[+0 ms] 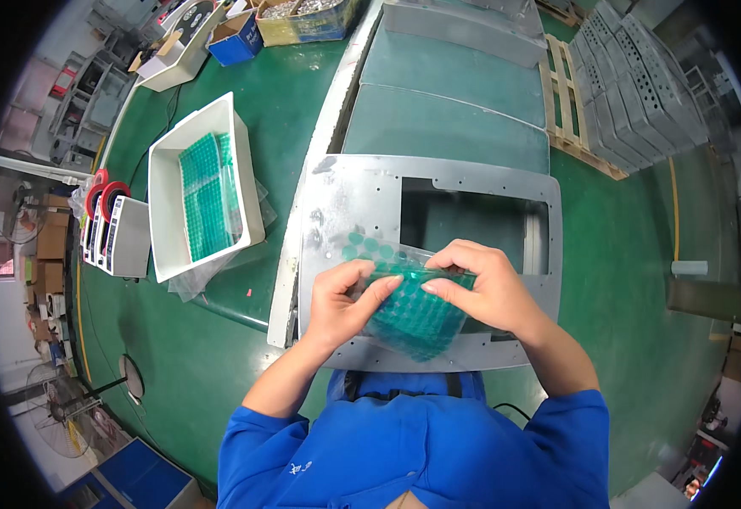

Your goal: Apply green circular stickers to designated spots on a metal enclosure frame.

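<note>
Your left hand (342, 301) and right hand (489, 288) pinch the green-dotted sheet (421, 318) over the metal panel (347, 195), near side; you're apparently folding it, and a careful peel probably comes next.

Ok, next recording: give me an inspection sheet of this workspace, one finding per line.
Surface: grey metal panel with a rectangular cut-out and small holes, lying in front of the person.
Job's things: clear sheet of green discs, bent, held over the panel.
Grip: left hand and right hand both pinch the sheet near its upper part.
Clutter: white bin with more green sheets; clear film beside it; blue box farther off.
Cables: black cable near the bin; its ends cannot be traced.
Surroundings: wooden pallet and stacked grey metal parts at right; fan at lower left.
Co-workers: nothing seen.
</note>
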The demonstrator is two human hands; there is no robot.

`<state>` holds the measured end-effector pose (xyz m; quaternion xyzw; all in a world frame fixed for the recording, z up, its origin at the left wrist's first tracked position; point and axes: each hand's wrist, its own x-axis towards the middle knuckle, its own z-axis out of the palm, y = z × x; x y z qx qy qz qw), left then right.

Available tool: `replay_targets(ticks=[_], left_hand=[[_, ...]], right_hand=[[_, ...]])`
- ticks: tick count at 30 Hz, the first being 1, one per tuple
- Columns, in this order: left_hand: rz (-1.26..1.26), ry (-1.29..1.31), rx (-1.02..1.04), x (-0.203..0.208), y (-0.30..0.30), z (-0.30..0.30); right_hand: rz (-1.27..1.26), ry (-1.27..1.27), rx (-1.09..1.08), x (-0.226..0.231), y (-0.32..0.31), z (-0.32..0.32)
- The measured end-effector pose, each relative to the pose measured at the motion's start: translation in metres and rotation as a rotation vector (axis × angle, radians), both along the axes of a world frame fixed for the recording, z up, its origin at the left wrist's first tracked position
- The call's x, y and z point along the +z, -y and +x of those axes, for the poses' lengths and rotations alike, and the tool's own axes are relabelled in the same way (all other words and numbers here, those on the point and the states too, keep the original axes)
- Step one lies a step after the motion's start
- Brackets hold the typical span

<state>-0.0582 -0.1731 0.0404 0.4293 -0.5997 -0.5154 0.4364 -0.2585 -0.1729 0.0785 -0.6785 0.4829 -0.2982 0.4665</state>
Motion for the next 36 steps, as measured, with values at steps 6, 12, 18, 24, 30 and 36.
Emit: replay_targets(ticks=[6, 12, 18, 24, 30, 36], left_hand=[[0.233, -0.116, 0.04, -0.023, 0.0, 0.004], [0.266, -0.139, 0.053, -0.037, 0.011, -0.002], [0.338, -0.028, 0.028, -0.054, 0.032, -0.012], [0.419, -0.073, 0.05, -0.069, 0.049, -0.029], [0.468, -0.082, 0.18, -0.088, 0.058, -0.038], [0.526, -0.104, 0.174, -0.094, 0.052, -0.034]], right_hand=[[0.135, 0.173, -0.176, -0.029, -0.009, 0.012], [0.052, 0.046, -0.183, -0.038, 0.005, 0.011], [0.135, 0.053, -0.301, -0.059, 0.021, 0.005], [-0.395, -0.169, -0.314, -0.085, 0.03, 0.001], [-0.124, -0.186, -0.527, -0.104, 0.078, -0.043], [0.058, -0.345, -0.325, -0.131, 0.105, -0.075]])
